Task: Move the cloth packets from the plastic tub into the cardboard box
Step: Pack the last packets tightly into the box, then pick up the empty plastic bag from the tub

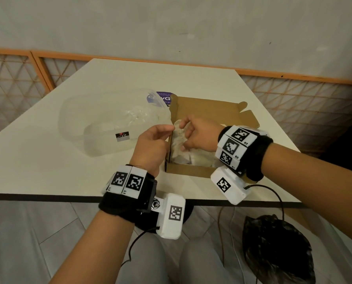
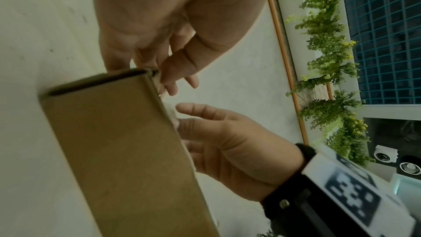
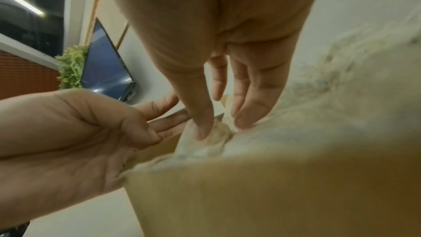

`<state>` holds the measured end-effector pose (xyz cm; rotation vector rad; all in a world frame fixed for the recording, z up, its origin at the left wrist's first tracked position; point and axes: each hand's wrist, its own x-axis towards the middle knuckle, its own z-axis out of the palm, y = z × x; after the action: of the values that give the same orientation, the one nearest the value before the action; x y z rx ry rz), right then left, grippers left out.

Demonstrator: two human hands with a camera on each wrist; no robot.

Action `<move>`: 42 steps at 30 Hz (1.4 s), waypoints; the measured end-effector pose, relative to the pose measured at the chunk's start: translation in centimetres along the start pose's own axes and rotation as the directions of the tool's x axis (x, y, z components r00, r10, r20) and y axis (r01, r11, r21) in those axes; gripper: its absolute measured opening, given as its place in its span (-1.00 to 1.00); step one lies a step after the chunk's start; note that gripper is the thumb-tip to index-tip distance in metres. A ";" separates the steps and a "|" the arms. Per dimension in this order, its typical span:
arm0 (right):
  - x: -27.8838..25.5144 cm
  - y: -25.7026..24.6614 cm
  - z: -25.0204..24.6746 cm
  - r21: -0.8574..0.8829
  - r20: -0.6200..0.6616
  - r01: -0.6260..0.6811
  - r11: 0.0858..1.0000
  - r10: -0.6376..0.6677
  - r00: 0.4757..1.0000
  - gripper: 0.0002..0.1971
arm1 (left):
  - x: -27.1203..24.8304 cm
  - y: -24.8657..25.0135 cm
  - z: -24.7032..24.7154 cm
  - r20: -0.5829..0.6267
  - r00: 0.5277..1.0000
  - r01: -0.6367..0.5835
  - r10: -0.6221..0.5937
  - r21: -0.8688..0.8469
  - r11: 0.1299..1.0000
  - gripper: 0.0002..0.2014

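An open cardboard box stands on the white table, right of the clear plastic tub. Pale cloth packets fill the box's left part. My right hand reaches into the box from the right. Its thumb and fingers pinch the bunched top of a cloth packet. My left hand is at the box's left wall. Its fingers lie fairly straight along the rim, touching that packet's edge. Crinkled clear wrapping shows in the tub.
A purple round label lies behind the tub and box. The box's flaps spread to the back right. The table's near edge runs just below my wrists. A black bag and cables lie on the floor.
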<state>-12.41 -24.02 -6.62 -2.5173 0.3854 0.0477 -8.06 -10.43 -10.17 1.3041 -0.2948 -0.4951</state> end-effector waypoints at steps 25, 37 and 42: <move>-5.6 1.2 -1.3 0.088 -0.083 0.101 0.991 -0.093 0.992 -0.65 | 1.2 5.0 1.5 0.175 0.970 -0.232 0.171 0.429 0.873 -0.81; -9.8 11.1 -2.6 0.250 -0.201 -0.365 0.897 0.417 0.886 -0.69 | 3.0 7.8 -3.0 0.291 0.950 -0.291 -0.114 0.956 0.020 -0.61; -8.3 11.3 -2.5 0.142 -0.290 -0.366 0.920 0.392 0.873 -0.63 | 1.5 6.8 -4.8 0.421 0.904 -0.410 -0.074 0.903 0.126 -0.64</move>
<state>-23.71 -32.09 -9.78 -2.3300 0.9895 -0.2151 -3.26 -5.91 -4.89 2.4813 -1.3019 -0.2878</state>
